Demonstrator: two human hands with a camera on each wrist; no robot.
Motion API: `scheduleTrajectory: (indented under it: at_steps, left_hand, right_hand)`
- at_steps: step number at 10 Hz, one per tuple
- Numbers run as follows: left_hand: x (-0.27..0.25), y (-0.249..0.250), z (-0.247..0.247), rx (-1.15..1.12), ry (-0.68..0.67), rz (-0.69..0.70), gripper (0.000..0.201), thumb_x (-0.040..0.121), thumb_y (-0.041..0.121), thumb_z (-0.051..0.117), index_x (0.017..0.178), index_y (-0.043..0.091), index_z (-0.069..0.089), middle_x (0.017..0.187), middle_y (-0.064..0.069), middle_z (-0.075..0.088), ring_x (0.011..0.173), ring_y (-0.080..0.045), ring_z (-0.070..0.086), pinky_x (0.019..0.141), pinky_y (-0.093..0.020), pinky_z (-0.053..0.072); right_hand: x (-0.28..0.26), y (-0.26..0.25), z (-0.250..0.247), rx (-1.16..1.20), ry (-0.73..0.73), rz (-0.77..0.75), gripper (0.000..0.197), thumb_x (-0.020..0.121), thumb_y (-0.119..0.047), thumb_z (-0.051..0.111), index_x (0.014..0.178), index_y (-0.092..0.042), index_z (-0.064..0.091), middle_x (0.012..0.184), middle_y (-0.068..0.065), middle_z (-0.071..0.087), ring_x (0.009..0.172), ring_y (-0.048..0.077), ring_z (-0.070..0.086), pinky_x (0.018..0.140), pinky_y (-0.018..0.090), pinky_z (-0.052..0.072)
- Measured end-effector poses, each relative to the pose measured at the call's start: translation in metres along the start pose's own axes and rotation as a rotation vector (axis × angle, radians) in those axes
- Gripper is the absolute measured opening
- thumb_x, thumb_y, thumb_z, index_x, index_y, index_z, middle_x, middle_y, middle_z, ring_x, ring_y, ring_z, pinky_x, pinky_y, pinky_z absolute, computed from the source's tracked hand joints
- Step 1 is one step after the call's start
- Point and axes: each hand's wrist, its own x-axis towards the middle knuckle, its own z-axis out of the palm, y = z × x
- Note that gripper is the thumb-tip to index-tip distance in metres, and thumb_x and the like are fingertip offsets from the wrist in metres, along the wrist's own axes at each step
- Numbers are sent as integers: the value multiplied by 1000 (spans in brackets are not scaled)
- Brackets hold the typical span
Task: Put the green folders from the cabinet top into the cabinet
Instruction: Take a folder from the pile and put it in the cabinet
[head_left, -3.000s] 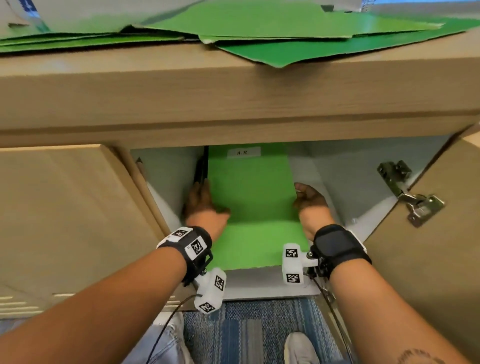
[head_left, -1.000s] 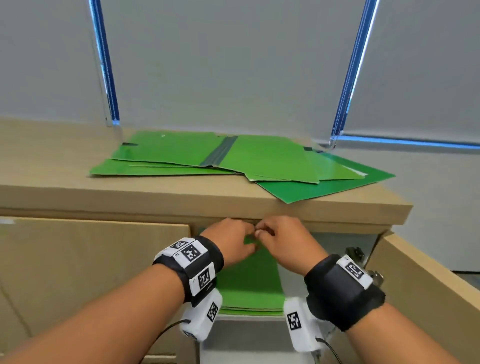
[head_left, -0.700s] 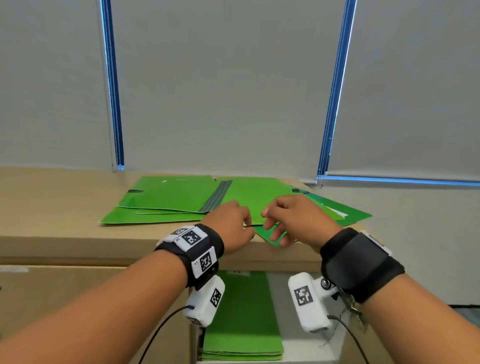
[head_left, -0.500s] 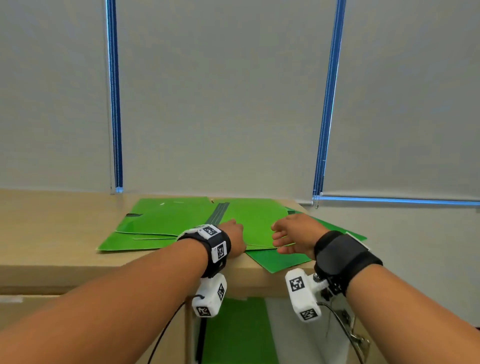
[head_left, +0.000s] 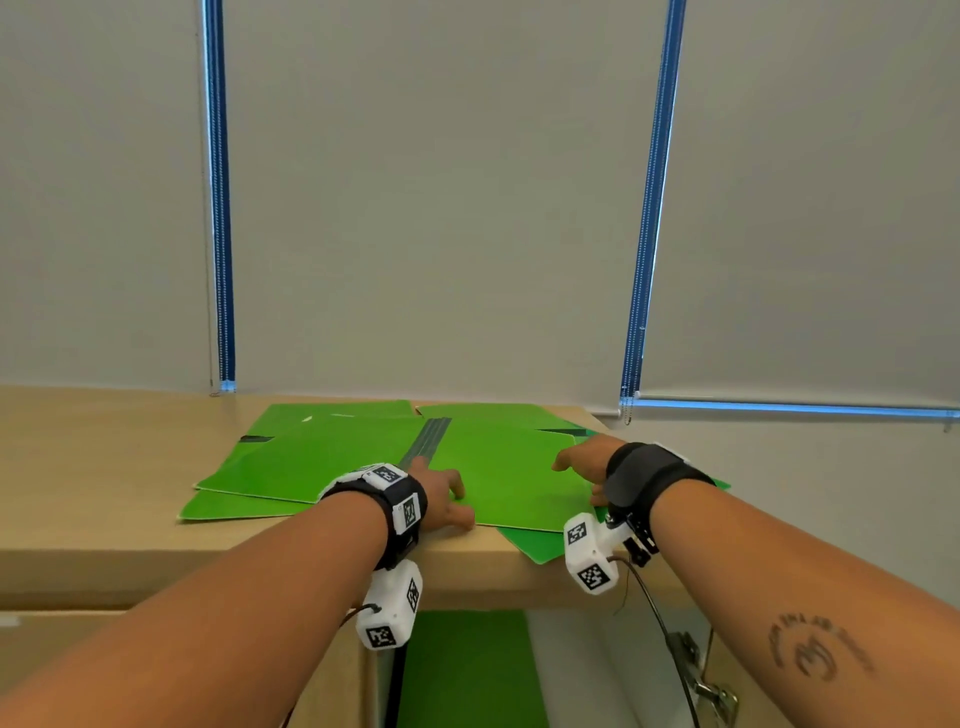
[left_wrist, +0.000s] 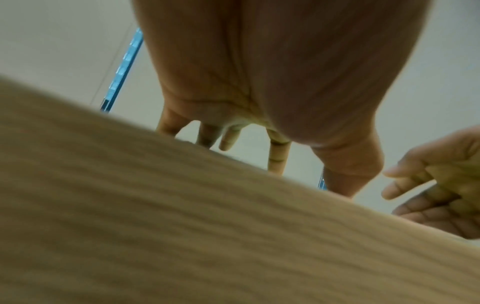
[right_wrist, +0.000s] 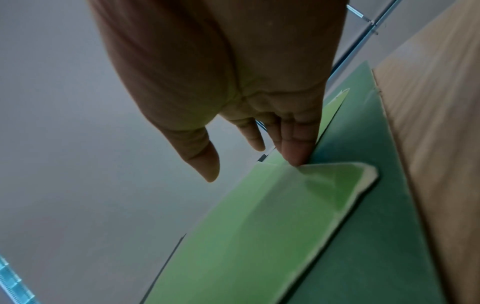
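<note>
Several green folders lie overlapping on the wooden cabinet top (head_left: 104, 467). The uppermost folder (head_left: 498, 467) is spread flat, its dark spine up. My left hand (head_left: 441, 496) rests on its near edge with straight fingers (left_wrist: 278, 162). My right hand (head_left: 582, 460) is at its right edge; a fingertip (right_wrist: 296, 158) touches the pale green folder's edge (right_wrist: 259, 226), thumb free, and that corner stands slightly off the darker folder (right_wrist: 376, 236) beneath. One green folder (head_left: 467, 670) lies inside the cabinet below.
A darker folder corner (head_left: 540, 545) juts over the cabinet's front edge. A grey wall with roller blinds and blue bead chains (head_left: 649, 208) stands close behind. The left cabinet door (head_left: 52, 639) is closed; a metal hinge (head_left: 714, 693) shows at the lower right.
Both hands left the folder inside the cabinet, rose to the cabinet top and spread apart onto the uppermost folder. My view lifted from the cabinet interior to the top.
</note>
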Motion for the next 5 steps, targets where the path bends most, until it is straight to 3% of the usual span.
scheduleTrajectory:
  at_steps: [1, 2, 3, 4, 5]
  left_hand:
    - [-4, -6, 4, -101, -8, -11, 73, 75, 66, 64, 136, 32, 43, 141, -17, 30, 121, -36, 48, 101, -40, 42]
    - [-11, -10, 4, -159, 26, -67, 110, 66, 70, 69, 152, 28, 15, 156, -22, 0, 137, -42, 34, 111, -44, 35]
    - [-14, -13, 5, -185, 45, -154, 136, 58, 74, 72, 153, 18, -8, 157, -23, -10, 142, -42, 24, 113, -46, 31]
    - [-17, -17, 9, -222, 84, -170, 144, 53, 78, 71, 152, 13, -9, 155, -21, 12, 141, -37, 25, 111, -45, 33]
    - [-20, -22, 7, -301, 147, -209, 139, 51, 85, 64, 152, 11, 4, 151, -19, 26, 138, -35, 33, 109, -45, 36]
  right_hand:
    - [5, 2, 4, 18, -11, 26, 57, 84, -19, 67, 135, -4, 48, 141, 16, 48, 127, 33, 50, 86, 36, 48]
    - [9, 3, 7, 50, -15, 40, 59, 82, -19, 69, 135, -4, 48, 140, 15, 48, 126, 33, 50, 94, 39, 49]
    - [24, 9, 4, 88, -22, 50, 63, 81, -17, 70, 137, -3, 45, 141, 16, 46, 128, 33, 48, 97, 41, 48]
    - [23, 12, 6, 94, -87, 43, 63, 79, -17, 71, 135, -3, 48, 140, 17, 49, 126, 33, 51, 93, 40, 51]
    - [58, 21, 4, 141, -111, -23, 63, 71, -12, 69, 131, -2, 53, 132, 20, 56, 121, 36, 56, 91, 43, 53]
